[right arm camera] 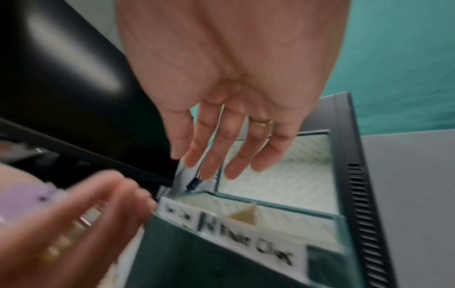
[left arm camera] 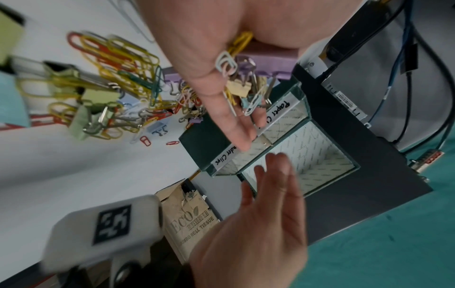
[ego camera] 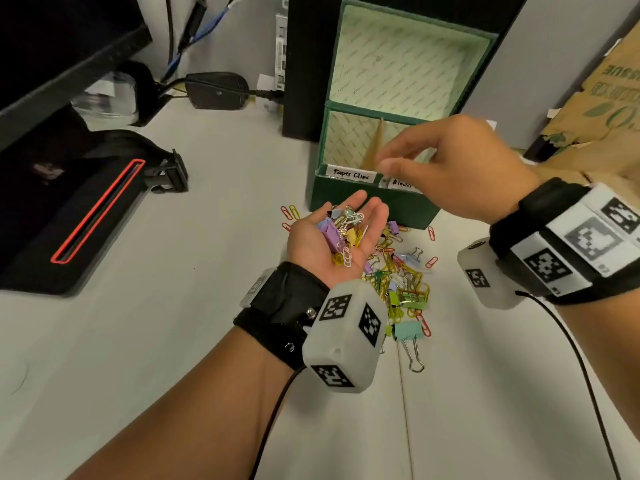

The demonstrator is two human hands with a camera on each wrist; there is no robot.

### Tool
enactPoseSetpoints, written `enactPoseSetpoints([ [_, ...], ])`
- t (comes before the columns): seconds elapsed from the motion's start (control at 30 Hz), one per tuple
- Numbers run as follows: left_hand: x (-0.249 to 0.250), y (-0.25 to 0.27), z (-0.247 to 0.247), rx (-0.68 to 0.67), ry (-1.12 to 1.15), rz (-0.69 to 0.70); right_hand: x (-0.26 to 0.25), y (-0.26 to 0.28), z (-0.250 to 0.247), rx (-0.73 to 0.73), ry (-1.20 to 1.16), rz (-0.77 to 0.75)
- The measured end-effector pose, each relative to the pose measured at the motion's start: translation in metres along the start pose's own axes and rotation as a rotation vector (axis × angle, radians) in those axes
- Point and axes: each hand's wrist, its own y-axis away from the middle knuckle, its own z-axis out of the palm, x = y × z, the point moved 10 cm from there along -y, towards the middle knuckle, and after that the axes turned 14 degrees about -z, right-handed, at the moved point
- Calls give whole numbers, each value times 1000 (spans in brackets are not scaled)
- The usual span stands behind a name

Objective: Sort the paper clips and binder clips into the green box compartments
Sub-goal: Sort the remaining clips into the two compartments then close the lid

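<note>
A white desk (ego camera: pixel 173 323) fills the head view. Dark equipment with a red-outlined slot (ego camera: pixel 98 211) lies at the left of the frame, a power adapter (ego camera: pixel 216 90) and cables at the upper centre, and a torn cardboard carton (ego camera: pixel 595 109) at the upper right. The green box (ego camera: pixel 349 197) stands at centre top against a black casing; its two front compartments carry labels, "Paper Clips" (ego camera: pixel 350 174) on the left and a partly hidden one on the right.

The left hand (ego camera: pixel 334 233) lies palm up just in front of the box, fingers relaxed, cupping a mixed heap of clips (ego camera: pixel 343 230). The right hand (ego camera: pixel 446 168) hovers over the right front compartment, fingers extended and loosely spread, holding nothing visible. A loose pile of clips (ego camera: pixel 403 282) lies on the desk below the left hand, at centre frame.

The left wrist view alone shows the carton's print, "ECO ... JUMBO ROLL TISSUE" (left arm camera: pixel 189 224), and a lilac binder clip (left arm camera: pixel 265 56) in the palm. The right wrist view, blurred, alone shows a ring (right arm camera: pixel 261 123) on the right hand and the brown divider (right arm camera: pixel 243 215) between the front compartments.
</note>
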Motion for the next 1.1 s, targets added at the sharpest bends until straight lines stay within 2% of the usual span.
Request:
enactPoseSetpoints([
  [0.1,2,1,1,1,-21,27,-38,11,20,-232,-164,-103],
  [0.2,4,2,3,0,-91,29,-51,29,33,-368,-181,-135],
  [0.37,6,5,1,9,-15,54,-38,59,62,-584,-130,-69],
  [0.43,5,6,0,23,-16,53,-32,65,63,-539,-136,-49],
  [0.57,1,10,3,62,-97,65,-33,53,30,-162,-156,-63],
  [0.63,-1,13,1,117,-135,74,-41,45,26,-83,-145,-90],
  [0.73,-7,15,-1,167,-139,69,-56,34,37,-99,-37,-149],
  [0.9,-10,21,1,192,-160,77,-60,26,59,-264,118,-146],
  [1.0,-11,24,0,204,-83,95,-66,27,57,-217,148,-186],
  [1.1,-4,18,-3,204,-107,117,-68,30,52,-130,110,-193],
])
